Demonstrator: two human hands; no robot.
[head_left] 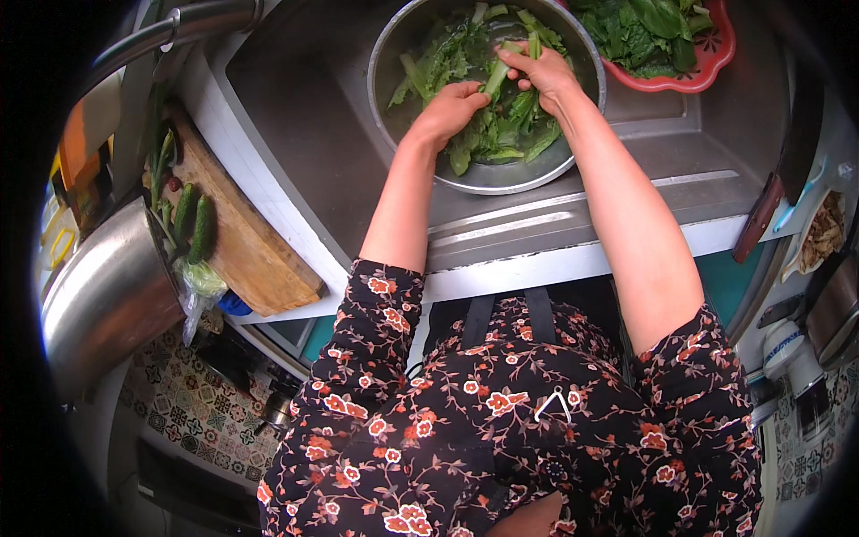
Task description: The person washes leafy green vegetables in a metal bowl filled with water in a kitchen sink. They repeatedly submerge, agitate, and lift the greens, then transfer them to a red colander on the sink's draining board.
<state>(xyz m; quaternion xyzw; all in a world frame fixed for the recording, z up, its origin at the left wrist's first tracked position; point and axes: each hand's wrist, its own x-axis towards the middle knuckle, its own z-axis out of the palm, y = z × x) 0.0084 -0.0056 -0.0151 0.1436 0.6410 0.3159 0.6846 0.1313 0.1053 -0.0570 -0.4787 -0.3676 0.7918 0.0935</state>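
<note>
A round metal basin [383, 134] stands in the sink, with water and leafy greens [443, 67] in it. Over the basin, my left hand [456, 109] is closed on the lower part of a pale green leafy stalk [497, 79]. My right hand [543, 73] pinches the same stalk higher up, thumb and fingers bent round it. More loose leaves lie in the water under both hands. The fingertips of my left hand are partly hidden by the greens.
At the upper right, a red basin [721, 55] holds more greens. A cleaver [761, 215] rests at the sink's right edge. On the left counter lie a wooden cutting board [246, 242] and cucumbers [203, 228], near a metal pot [112, 295]. The faucet [210, 18] is upper left.
</note>
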